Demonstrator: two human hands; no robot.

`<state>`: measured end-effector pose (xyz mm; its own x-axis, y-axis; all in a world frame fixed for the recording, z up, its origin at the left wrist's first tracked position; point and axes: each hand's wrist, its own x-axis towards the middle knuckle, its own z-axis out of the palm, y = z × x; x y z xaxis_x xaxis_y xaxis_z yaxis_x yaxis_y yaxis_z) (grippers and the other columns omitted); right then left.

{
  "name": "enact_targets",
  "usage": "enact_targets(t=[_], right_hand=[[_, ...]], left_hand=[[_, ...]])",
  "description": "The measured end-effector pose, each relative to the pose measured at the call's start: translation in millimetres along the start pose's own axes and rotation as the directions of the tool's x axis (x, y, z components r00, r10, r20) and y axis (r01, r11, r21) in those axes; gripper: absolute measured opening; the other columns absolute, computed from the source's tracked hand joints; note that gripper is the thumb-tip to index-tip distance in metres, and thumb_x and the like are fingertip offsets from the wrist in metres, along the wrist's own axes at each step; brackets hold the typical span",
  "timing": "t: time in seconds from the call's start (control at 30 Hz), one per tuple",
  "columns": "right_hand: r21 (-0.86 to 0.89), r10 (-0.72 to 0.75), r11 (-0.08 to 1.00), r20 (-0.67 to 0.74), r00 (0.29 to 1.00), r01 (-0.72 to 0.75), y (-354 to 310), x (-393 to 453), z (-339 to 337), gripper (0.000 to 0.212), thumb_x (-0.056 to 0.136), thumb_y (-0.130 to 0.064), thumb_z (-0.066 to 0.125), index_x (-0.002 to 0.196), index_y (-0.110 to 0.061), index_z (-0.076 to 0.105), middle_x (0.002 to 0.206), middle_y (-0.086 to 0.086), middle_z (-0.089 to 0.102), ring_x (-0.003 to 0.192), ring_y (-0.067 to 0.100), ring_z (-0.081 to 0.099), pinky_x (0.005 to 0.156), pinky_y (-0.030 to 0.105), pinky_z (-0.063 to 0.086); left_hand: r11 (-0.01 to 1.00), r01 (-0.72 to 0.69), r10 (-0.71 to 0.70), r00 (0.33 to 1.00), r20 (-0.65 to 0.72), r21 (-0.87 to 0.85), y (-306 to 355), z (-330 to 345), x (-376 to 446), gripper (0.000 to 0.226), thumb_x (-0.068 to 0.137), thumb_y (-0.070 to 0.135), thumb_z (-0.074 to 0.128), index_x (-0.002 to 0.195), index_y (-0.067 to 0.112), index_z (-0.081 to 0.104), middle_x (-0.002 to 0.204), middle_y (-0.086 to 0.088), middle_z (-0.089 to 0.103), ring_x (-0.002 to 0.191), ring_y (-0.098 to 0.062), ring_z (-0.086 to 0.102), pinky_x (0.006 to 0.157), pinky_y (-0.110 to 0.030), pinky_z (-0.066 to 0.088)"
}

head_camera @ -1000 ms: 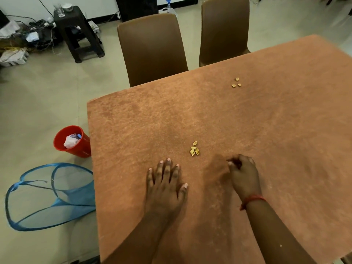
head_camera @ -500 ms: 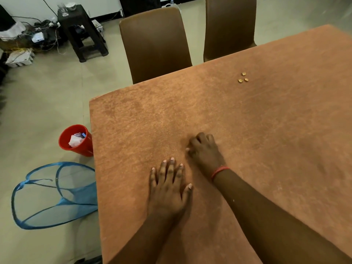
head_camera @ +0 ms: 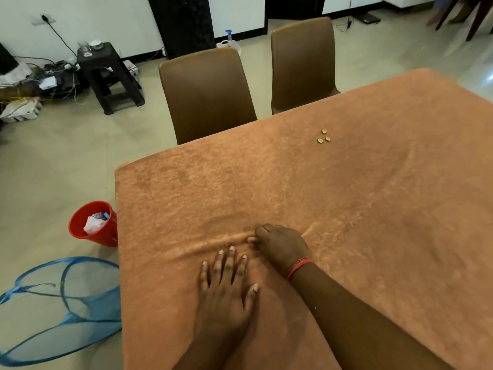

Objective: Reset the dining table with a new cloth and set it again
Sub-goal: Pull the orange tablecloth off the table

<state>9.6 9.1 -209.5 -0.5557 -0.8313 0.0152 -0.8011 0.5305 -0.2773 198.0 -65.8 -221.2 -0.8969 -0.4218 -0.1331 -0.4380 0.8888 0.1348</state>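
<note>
The right hand (head_camera: 280,245) lies knuckles-up on the cloth (head_camera: 360,209), its fingers curled under; whether they pinch the cloth or something small cannot be told. A red thread band (head_camera: 297,266) circles its wrist. A ridge of bunched cloth runs left from its fingertips. Just near of that ridge the left hand (head_camera: 226,292) lies flat, fingers straight and spread, palm pressing the cloth, holding nothing. The two hands sit close together, the left one's fingertips almost at the right one's thumb.

The orange-brown cloth covers the whole worktop. Far and to the right of the hands, well apart from them, three small yellowish bits (head_camera: 323,136) lie on it.

Two brown chairs (head_camera: 208,94) stand at the far edge. On the floor left of the worktop stands a red bin (head_camera: 100,236) with crumpled paper inside, touching the cloth's hanging edge. Near of it lies a blue mesh hamper (head_camera: 61,308), collapsed. A dark stool (head_camera: 106,73) stands far left.
</note>
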Motion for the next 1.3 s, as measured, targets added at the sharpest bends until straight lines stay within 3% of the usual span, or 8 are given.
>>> enact_targets(t=[0.13, 0.23, 0.33, 0.43, 0.6, 0.73, 1.03, 1.3], right_hand=[[0.365, 0.321, 0.886, -0.036, 0.946, -0.287, 0.9, 11.7, -12.6, 0.033, 0.1, -0.042, 0.045, 0.086, -0.017, 0.06, 0.082, 0.006, 0.064, 0.077, 0.025, 0.061, 0.067, 0.035, 0.044], [0.981, 0.773, -0.09, 0.177, 0.609, -0.171, 4.8, 5.5, -20.5, 0.044, 0.1, -0.05, 0.044, 0.071, -0.019, 0.053, 0.06, 0.001, 0.046, 0.048, 0.015, 0.042, 0.045, 0.026, 0.034], [0.768, 0.67, -0.637, 0.506, 0.543, 0.07, 10.3, -11.8, -23.6, 0.047, 0.101, -0.05, 0.042, 0.066, -0.019, 0.048, 0.06, -0.001, 0.04, 0.04, 0.008, 0.036, 0.034, 0.018, 0.024], [0.858, 0.682, -0.493, 0.483, 0.549, -0.143, -2.2, -28.4, -24.5, 0.046, 0.101, -0.047, 0.044, 0.067, -0.017, 0.052, 0.06, 0.0, 0.046, 0.045, 0.01, 0.043, 0.037, 0.021, 0.033], [0.318, 0.435, 0.834, 0.121, 0.892, -0.45, -15.3, -22.6, -18.4, 0.014, 0.101, -0.032, 0.041, 0.097, -0.02, 0.047, 0.083, 0.006, 0.065, 0.078, 0.029, 0.063, 0.065, 0.035, 0.048], [0.01, 0.257, 0.965, 0.132, 0.957, -0.261, -25.0, -18.5, -12.7, 0.02, 0.099, -0.021, 0.04, 0.119, -0.019, 0.041, 0.097, 0.009, 0.069, 0.086, 0.033, 0.066, 0.063, 0.036, 0.045], [0.261, 0.46, 0.832, 0.166, 0.872, -0.489, -27.5, -24.9, -10.3, 0.03, 0.101, -0.032, 0.042, 0.117, -0.008, 0.05, 0.105, 0.015, 0.066, 0.097, 0.035, 0.063, 0.071, 0.034, 0.04], [0.819, 0.596, -0.535, 0.539, 0.595, -0.206, -53.7, -107.8, -40.0, 0.018, 0.093, -0.009, 0.036, 0.077, -0.014, 0.043, 0.06, 0.005, 0.045, 0.041, 0.01, 0.025, 0.036, 0.017, 0.019]], left_hand=[[1.0, 0.007, -0.006, 1.0, -0.019, 0.007, 0.2, -2.1, -1.1, 0.064, 0.098, 0.06, 0.028, 0.155, 0.033, 0.028, 0.166, 0.004, 0.013, 0.154, -0.018, 0.002, 0.121, -0.054, 0.011], [1.0, 0.008, -0.007, 1.0, -0.026, 0.018, 0.0, -2.3, -2.3, 0.063, 0.098, 0.06, 0.026, 0.155, 0.033, 0.028, 0.166, 0.003, 0.013, 0.154, -0.019, 0.001, 0.122, -0.053, 0.009], [1.0, 0.002, -0.001, 1.0, -0.01, 0.014, 0.6, -2.5, -3.9, 0.063, 0.098, 0.06, 0.025, 0.155, 0.032, 0.028, 0.166, 0.003, 0.012, 0.154, -0.019, 0.0, 0.122, -0.054, 0.008], [1.0, 0.004, -0.004, 1.0, 0.004, 0.01, 0.7, -1.8, -4.7, 0.064, 0.098, 0.059, 0.024, 0.156, 0.033, 0.025, 0.167, 0.003, 0.008, 0.154, -0.018, -0.004, 0.122, -0.054, 0.006], [0.999, -0.02, 0.018, 0.999, 0.047, 0.049, -3.7, 2.1, -5.1, 0.068, 0.099, 0.063, 0.015, 0.158, 0.032, 0.014, 0.167, 0.001, -0.004, 0.153, -0.02, -0.014, 0.122, -0.055, 0.001], [0.999, 0.005, -0.007, 0.999, 0.035, 0.05, -6.7, 2.6, -9.1, 0.071, 0.098, 0.065, 0.014, 0.159, 0.028, 0.014, 0.167, -0.001, -0.003, 0.153, -0.021, -0.012, 0.121, -0.055, -0.002], [0.999, 0.049, -0.05, 0.996, 0.071, 0.013, -12.8, -2.1, -30.2, 0.074, 0.097, 0.067, 0.009, 0.159, 0.027, 0.004, 0.166, 0.0, -0.012, 0.15, -0.02, -0.023, 0.12, -0.052, -0.013], [0.959, -0.023, 0.05, 0.995, 0.086, -0.284, 24.7, -39.1, -37.0, 0.065, 0.103, 0.055, 0.017, 0.158, 0.021, 0.02, 0.167, 0.003, 0.007, 0.153, -0.012, 0.0, 0.123, -0.034, -0.006]])
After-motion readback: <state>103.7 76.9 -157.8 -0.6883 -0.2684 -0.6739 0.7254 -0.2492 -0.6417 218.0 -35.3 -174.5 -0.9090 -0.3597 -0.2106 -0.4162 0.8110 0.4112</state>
